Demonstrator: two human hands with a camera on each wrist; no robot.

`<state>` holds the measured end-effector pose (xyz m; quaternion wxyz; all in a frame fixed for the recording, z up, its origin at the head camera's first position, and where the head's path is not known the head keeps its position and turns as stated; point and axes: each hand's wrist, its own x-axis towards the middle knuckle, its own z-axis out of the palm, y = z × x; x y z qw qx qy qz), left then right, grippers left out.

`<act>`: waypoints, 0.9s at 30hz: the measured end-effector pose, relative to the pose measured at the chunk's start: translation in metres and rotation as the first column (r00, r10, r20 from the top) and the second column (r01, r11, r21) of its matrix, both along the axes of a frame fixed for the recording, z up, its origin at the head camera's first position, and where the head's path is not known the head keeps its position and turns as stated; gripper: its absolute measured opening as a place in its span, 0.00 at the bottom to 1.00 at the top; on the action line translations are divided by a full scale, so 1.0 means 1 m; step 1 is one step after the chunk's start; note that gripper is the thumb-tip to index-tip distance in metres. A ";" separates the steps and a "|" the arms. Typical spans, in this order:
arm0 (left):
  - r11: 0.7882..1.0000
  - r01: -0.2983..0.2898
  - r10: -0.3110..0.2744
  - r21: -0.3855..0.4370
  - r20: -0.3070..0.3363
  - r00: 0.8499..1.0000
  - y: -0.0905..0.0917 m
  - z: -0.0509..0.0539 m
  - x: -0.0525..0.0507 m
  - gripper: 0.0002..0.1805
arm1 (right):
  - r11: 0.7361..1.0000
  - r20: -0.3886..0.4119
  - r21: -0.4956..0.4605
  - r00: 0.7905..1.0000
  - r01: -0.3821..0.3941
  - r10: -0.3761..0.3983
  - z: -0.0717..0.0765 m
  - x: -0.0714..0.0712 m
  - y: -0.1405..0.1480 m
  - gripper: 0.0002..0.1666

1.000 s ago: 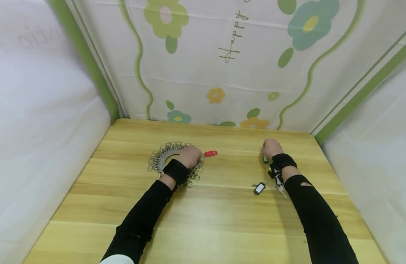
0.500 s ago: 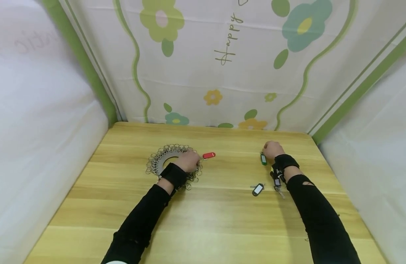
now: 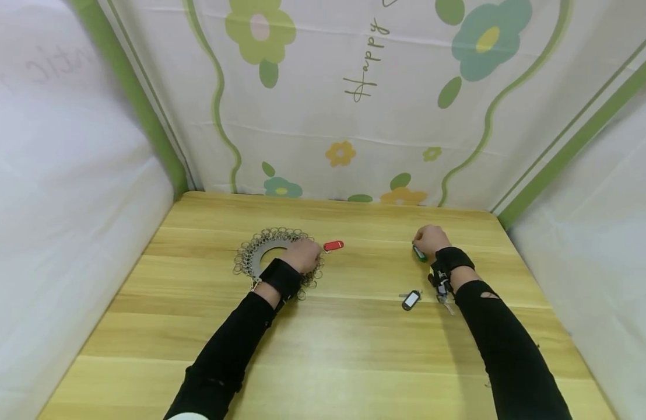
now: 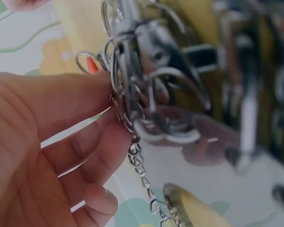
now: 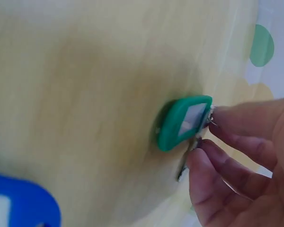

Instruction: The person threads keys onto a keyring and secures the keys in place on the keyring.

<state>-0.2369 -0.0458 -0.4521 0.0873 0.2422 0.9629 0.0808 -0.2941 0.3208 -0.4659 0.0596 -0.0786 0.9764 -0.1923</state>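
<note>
My left hand (image 3: 303,255) is over the right side of a grey metal hoop (image 3: 256,259) fringed with small key rings and clips. In the left wrist view, its thumb and fingers pinch metal rings (image 4: 125,101) at the edge; a fine chain (image 4: 141,170) hangs below. A red key tag (image 3: 333,245) lies just beyond that hand. My right hand (image 3: 433,239), farther right, pinches a green key tag (image 5: 184,122) by its small ring. A key (image 5: 188,158) hangs against the tag, close to the fingertips.
A dark key tag with a white label (image 3: 411,300) and its key lie right of centre on the wooden table (image 3: 333,361). More keys (image 3: 445,300) show by the right wrist. A blue tag (image 5: 26,201) fills the right wrist view's corner. Fabric walls (image 3: 312,111) surround the table.
The green tag in my right hand has swung about and now tilts, after hanging more upright half a second ago. My left hand keeps its place on the hoop; the head view shifted slightly.
</note>
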 end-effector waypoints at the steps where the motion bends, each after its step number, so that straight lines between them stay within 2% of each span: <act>1: 1.000 -0.003 0.003 -0.008 0.005 1.000 0.001 0.000 -0.001 0.14 | 1.000 -0.010 0.003 1.000 -0.009 0.009 0.000 0.001 -0.002 0.10; 7: 1.000 0.021 -0.021 0.018 0.024 1.000 0.001 0.000 -0.005 0.10 | 1.000 -0.036 0.015 0.999 -0.013 0.013 0.006 0.009 -0.011 0.11; 9: 0.998 0.022 -0.025 0.059 0.044 0.999 -0.001 0.000 -0.005 0.10 | 1.000 -0.033 0.001 0.999 -0.004 0.004 0.007 0.012 -0.013 0.12; 14: 0.984 0.011 -0.035 0.179 0.128 0.991 -0.009 0.001 -0.005 0.10 | 0.994 -0.047 -0.105 0.998 0.036 -0.041 0.011 0.020 -0.017 0.13; 16: 0.978 0.011 -0.042 0.208 0.146 0.988 -0.010 0.002 -0.004 0.10 | 0.987 -0.059 -0.152 0.996 0.061 -0.071 0.012 0.023 -0.018 0.14; 22: 0.969 0.040 -0.075 0.245 0.138 0.988 -0.011 0.003 -0.004 0.09 | 0.955 -0.070 -0.270 0.986 0.126 -0.150 0.016 0.030 -0.025 0.15; 27: 0.974 0.053 -0.082 0.222 0.126 0.989 -0.009 0.000 -0.006 0.07 | 0.928 -0.078 -0.350 0.983 0.129 -0.167 0.023 0.036 -0.036 0.15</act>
